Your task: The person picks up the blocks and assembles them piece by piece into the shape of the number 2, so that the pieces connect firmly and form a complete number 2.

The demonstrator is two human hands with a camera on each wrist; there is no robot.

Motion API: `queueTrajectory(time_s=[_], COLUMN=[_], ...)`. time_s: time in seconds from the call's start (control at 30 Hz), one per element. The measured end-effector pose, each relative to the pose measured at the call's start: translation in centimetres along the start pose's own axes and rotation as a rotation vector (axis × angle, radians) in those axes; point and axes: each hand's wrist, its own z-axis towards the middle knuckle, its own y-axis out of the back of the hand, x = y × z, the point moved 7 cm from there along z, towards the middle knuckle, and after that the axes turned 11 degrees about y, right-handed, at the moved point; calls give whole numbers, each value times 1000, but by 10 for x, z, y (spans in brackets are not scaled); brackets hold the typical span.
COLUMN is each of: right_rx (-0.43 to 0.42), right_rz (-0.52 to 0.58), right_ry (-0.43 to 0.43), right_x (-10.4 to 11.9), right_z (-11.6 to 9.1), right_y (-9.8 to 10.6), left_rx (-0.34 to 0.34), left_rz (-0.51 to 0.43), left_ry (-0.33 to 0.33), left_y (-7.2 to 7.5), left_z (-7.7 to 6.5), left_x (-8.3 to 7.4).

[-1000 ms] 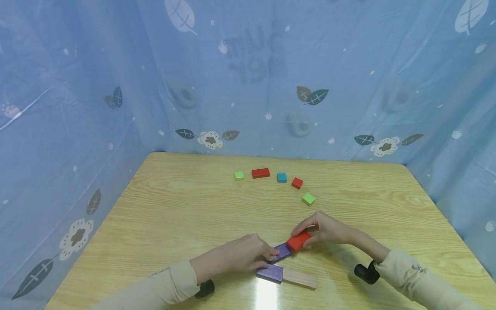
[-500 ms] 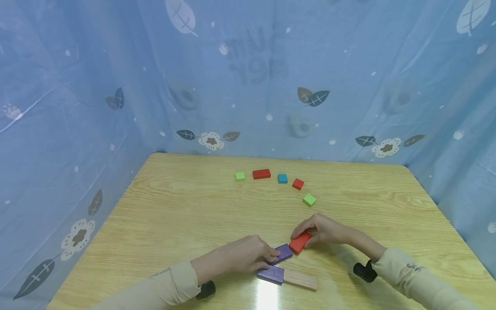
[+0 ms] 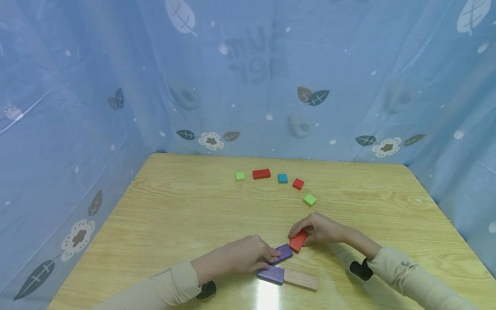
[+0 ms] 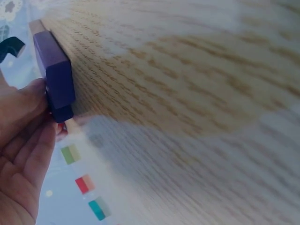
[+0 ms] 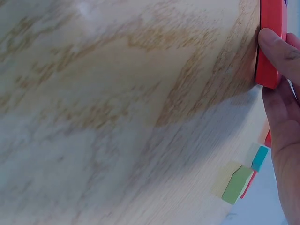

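Note:
My right hand point(image 3: 319, 228) pinches a red rectangular block point(image 3: 298, 241) between thumb and fingers. In the right wrist view, the thumb lies along the side of this red block point(image 5: 268, 65), low over the tabletop. The red block's near end is right at the far end of a purple block point(image 3: 284, 252). My left hand point(image 3: 248, 254) has its fingertips on that purple block. Its thumb is at the edge of a second purple block point(image 3: 272, 274), which lies nearer me. In the left wrist view, the thumb meets the side of a purple block point(image 4: 60, 84).
A plain wood block point(image 3: 300, 279) extends right from the nearer purple block. Farther back, a green block point(image 3: 240, 176), a long red block point(image 3: 261, 174), a blue block point(image 3: 283, 178), a small red block point(image 3: 298, 184) and another green block point(image 3: 309, 199) form a loose curve on the table point(image 3: 186, 206).
The red block, which overlapped the purple block's end a second ago, has come off it and turned to point more away from me. The right hand moved slightly left with it; the left hand stayed.

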Motion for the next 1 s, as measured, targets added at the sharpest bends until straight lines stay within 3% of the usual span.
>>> queueTrajectory(time_s=[0.43,0.67,0.8,1.0], right_rx=[-18,-30,-157,-481], right_rz=[-25,64,163,273], right_ry=[-27,-69,-109,-184], right_x=[-3,-6,-5,-14], right_z=[2,-6,-13,-36], right_y=[0,5,28,79], left_rx=[-2,-4,-19,-31], left_rz=[-8,3,14,18], left_ry=[-5,-15,-27,-30], left_y=[1,0,1,2], left_z=[-1,1,1,-2], left_x=[-1,-1,-2,-3])
